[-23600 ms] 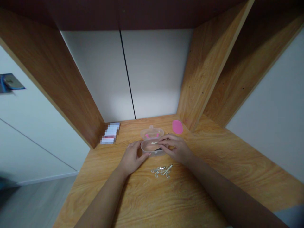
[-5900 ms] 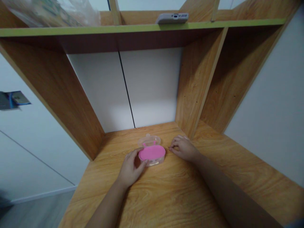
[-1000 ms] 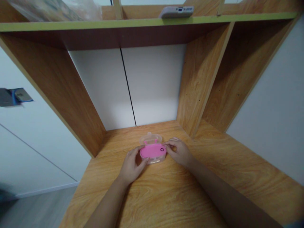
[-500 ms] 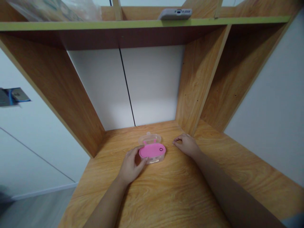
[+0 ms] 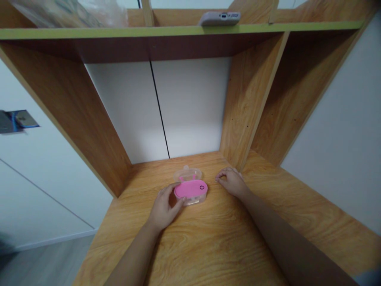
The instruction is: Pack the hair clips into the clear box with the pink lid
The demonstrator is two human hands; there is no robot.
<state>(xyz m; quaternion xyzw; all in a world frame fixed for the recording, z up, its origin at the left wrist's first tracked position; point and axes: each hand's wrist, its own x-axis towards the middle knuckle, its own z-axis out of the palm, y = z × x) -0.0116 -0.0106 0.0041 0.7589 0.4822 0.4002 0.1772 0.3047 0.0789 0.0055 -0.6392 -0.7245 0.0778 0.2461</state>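
Observation:
A small oval clear plastic box (image 5: 195, 200) with a pink top (image 5: 190, 189) sits on the wooden desk. A black ring-shaped mark or loop (image 5: 201, 187) shows at the right end of the pink surface. The box's clear lid (image 5: 187, 174) is tipped back behind it. My left hand (image 5: 164, 206) grips the box's left end, thumb at the front and fingers behind. Right of the box and apart from it, my right hand (image 5: 233, 182) is closed in a pinch by the desk surface. Anything between those fingertips is too small to make out.
The wooden desk (image 5: 208, 246) runs under both arms. Upright wooden panels stand left (image 5: 74, 107) and right (image 5: 244, 107). Overhead, a shelf with a green edge (image 5: 178, 31) carries a phone (image 5: 220, 18) and a clear plastic bag (image 5: 74, 14).
My right hand has shifted very slightly left, toward the box, still pinched. The left hand and the box stay where they were.

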